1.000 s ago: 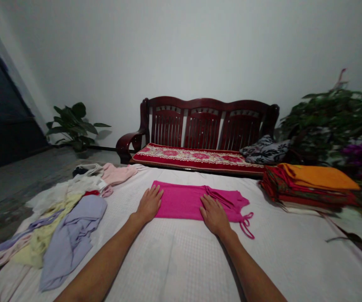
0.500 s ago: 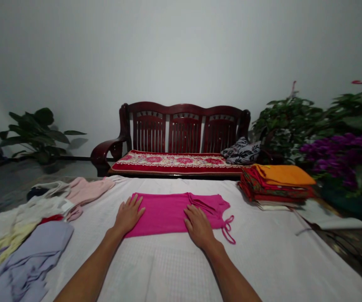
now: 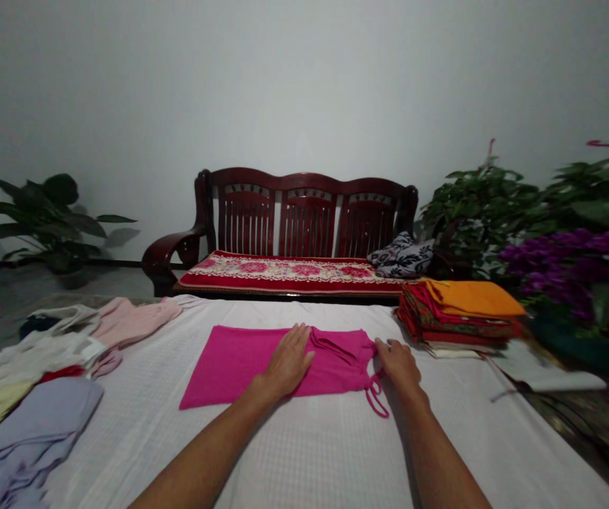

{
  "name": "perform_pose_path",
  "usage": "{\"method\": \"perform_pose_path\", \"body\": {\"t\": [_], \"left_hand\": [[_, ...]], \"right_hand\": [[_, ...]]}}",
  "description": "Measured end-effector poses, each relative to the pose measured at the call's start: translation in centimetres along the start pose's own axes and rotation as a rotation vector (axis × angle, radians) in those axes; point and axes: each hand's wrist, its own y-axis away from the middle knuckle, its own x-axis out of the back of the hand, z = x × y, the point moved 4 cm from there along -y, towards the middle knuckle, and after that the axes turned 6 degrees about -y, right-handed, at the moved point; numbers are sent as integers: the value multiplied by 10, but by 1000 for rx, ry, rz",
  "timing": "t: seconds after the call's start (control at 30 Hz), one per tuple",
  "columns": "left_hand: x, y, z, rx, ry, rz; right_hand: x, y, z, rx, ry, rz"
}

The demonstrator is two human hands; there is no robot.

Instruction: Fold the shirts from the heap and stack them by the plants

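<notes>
A bright pink top (image 3: pixel 235 360) lies folded lengthwise on the white cloth (image 3: pixel 309 452). Its straight hem is at the left, and a thin tie string (image 3: pixel 376 399) loops out of its neck end at the right. My left hand (image 3: pixel 286 364) rests flat over the middle of the top, fingers extended and nothing in its grip. At the far corner of the neck end, my right hand (image 3: pixel 400 364) has its thumb and fingers closed on the fabric edge.
Loose clothes, among them a lavender garment (image 3: pixel 34 428) and a pink one (image 3: pixel 132 318), lie at the left. To the right is a folded stack with an orange piece (image 3: pixel 474 297) on top, near purple flowers (image 3: pixel 574 268). A wooden bench (image 3: pixel 304 212) stands behind.
My left hand has slid right from the hem to the middle of the top. My right hand has moved right from the middle to the neck end and taken hold of its edge.
</notes>
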Motion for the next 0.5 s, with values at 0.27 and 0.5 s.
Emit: {"method": "perform_pose_path", "body": {"t": [0.27,0.5], "left_hand": [[-49,-20,27,-8,-14,-159],[-57,-12,19,-19,-14,-132]], "right_hand": [[-4,-10,-13,40,43,-137],[-8,-2,-38,15,-721,-212]]}}
